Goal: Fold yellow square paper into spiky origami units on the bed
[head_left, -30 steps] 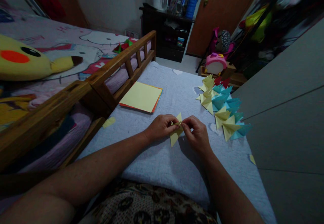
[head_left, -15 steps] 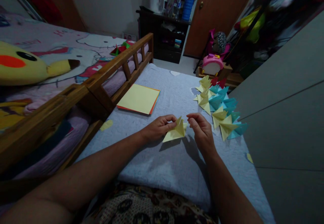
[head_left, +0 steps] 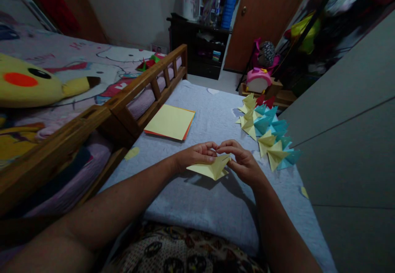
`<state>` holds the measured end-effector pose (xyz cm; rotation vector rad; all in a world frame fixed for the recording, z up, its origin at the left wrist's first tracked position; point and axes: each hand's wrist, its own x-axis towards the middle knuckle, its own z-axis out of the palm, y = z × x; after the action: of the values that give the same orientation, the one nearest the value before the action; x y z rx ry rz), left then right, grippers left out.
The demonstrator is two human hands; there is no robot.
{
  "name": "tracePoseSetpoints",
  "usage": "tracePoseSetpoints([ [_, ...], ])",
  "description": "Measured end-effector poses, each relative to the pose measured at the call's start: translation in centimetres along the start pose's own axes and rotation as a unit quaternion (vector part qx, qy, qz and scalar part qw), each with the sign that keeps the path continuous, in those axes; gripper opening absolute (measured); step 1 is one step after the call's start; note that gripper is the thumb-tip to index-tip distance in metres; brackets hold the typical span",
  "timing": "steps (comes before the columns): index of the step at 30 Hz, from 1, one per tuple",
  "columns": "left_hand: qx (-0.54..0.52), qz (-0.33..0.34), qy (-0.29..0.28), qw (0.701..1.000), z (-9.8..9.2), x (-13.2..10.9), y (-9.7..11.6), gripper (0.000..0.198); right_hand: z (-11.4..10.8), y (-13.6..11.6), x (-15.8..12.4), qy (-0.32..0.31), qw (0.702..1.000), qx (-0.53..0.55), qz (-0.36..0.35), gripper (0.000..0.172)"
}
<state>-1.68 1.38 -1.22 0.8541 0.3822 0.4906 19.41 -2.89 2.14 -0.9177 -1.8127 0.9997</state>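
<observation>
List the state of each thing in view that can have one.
Yellow paper: folded, held
Left hand: closed on the paper
Right hand: fingers curved, at the paper's edge
Paper stack: flat, unfolded, slightly askew
Red, blue and yellow pieces: folded, grouped
Plush toy: lying down
Door: looks shut

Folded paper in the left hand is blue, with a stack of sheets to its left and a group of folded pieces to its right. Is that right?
Not quite: the head view shows that the folded paper in the left hand is pale yellow, not blue. The stack to its left and the folded pieces to its right are as you say.
</observation>
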Motion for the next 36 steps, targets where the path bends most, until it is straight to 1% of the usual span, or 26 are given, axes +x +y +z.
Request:
tracePoseSetpoints([
  [3, 0.0, -0.017, -0.002, 1.0, -0.2, 0.0, -0.1, 0.051, -0.1, 0.2, 0.0, -0.02, 0.999, 0.04, 0.013, 0.01],
  [6, 0.0, 0.013, 0.021, 1.0, -0.1, 0.0, 0.1, 0.04, -0.2, -0.1, 0.0, -0.023, 0.997, 0.07, 0.029, 0.01],
  [8, -0.005, 0.04, 0.053, 0.998, 0.1, 0.1, 0.3, 0.035, -0.2, -0.3, 0.0, -0.003, 0.996, 0.087, 0.038, 0.012],
  [10, -0.021, 0.057, 0.083, 0.995, 0.3, 0.3, 0.5, 0.045, -0.2, -0.4, -0.1, 0.034, 0.994, 0.095, 0.052, 0.014],
  [12, -0.035, 0.077, 0.111, 0.99, 0.4, 0.4, 0.6, 0.057, -0.2, -0.2, -0.2, 0.092, 0.989, 0.091, 0.071, 0.015],
  [13, -0.031, 0.093, 0.127, 0.987, 0.4, 0.4, 0.7, 0.06, -0.1, 0.0, -0.2, 0.126, 0.985, 0.084, 0.079, 0.016],
  [15, 0.008, 0.136, 0.163, 0.977, 0.6, 0.3, 0.7, 0.06, 0.0, 0.5, -0.4, 0.185, 0.977, 0.058, 0.087, 0.016],
  [17, 0.087, 0.178, 0.199, 0.96, 0.7, 0.2, 0.7, 0.056, 0.1, 0.9, -0.5, 0.211, 0.973, 0.022, 0.09, 0.014],
  [19, 0.173, 0.198, 0.22, 0.94, 0.7, -0.1, 0.6, 0.052, 0.2, 1.1, -0.5, 0.208, 0.974, -0.012, 0.093, 0.012],
  [20, 0.206, 0.197, 0.221, 0.933, 0.8, -0.2, 0.6, 0.05, 0.3, 1.0, -0.5, 0.201, 0.975, -0.027, 0.095, 0.011],
  [23, 0.254, 0.166, 0.198, 0.932, 0.8, -0.3, 0.4, 0.05, 0.6, 0.6, -0.3, 0.177, 0.977, -0.067, 0.095, 0.01],
  [26, 0.278, 0.152, 0.189, 0.93, 0.9, -0.1, 0.2, 0.041, 1.0, 0.1, 0.0, 0.162, 0.979, -0.097, 0.082, 0.011],
  [28, 0.285, 0.163, 0.198, 0.924, 1.0, 0.1, 0.1, 0.031, 1.2, 0.0, 0.2, 0.155, 0.979, -0.109, 0.075, 0.012],
  [30, 0.281, 0.176, 0.205, 0.921, 1.0, 0.3, 0.0, 0.027, 1.3, -0.1, 0.2, 0.146, 0.979, -0.121, 0.072, 0.012],
  [36, 0.263, 0.178, 0.225, 0.921, 1.3, 0.5, 0.2, 0.029, 1.7, 0.0, 0.3, 0.097, 0.984, -0.134, 0.062, 0.011],
])
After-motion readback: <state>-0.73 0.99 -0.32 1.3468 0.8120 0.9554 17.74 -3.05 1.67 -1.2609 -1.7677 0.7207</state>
